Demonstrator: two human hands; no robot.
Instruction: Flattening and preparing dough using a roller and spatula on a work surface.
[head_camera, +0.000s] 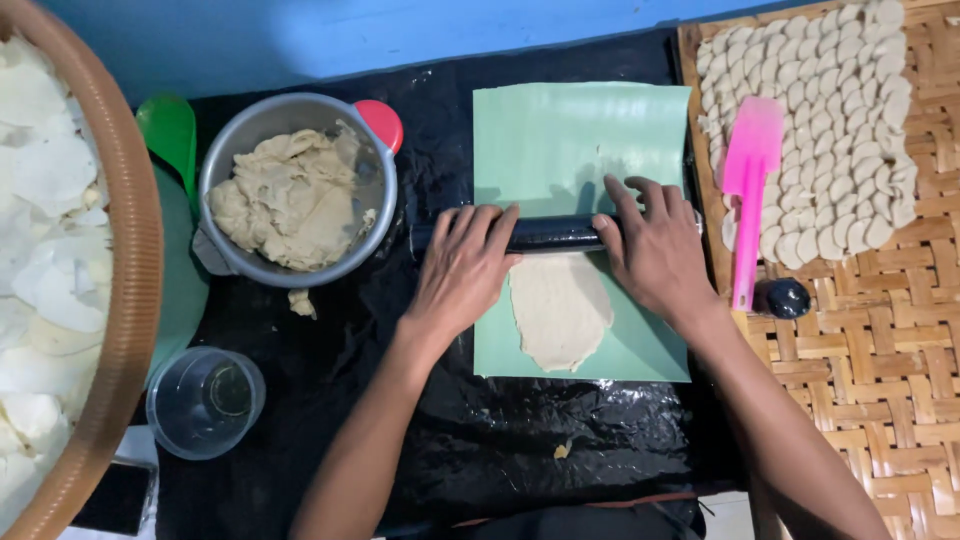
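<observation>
Metal bowl (296, 190) left, woven tray (880, 340) right hem sheet (560, 130).

Black plastic sheet (400, 420) — bowl (225, 180), glass (170, 425).

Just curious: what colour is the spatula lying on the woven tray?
Bright pink spatula, clearest in the head view.

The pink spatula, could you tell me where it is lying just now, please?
In the head view, the pink spatula lies at the right on the woven bamboo tray, its blade over the pale dough discs, just beyond the right hand.
</observation>
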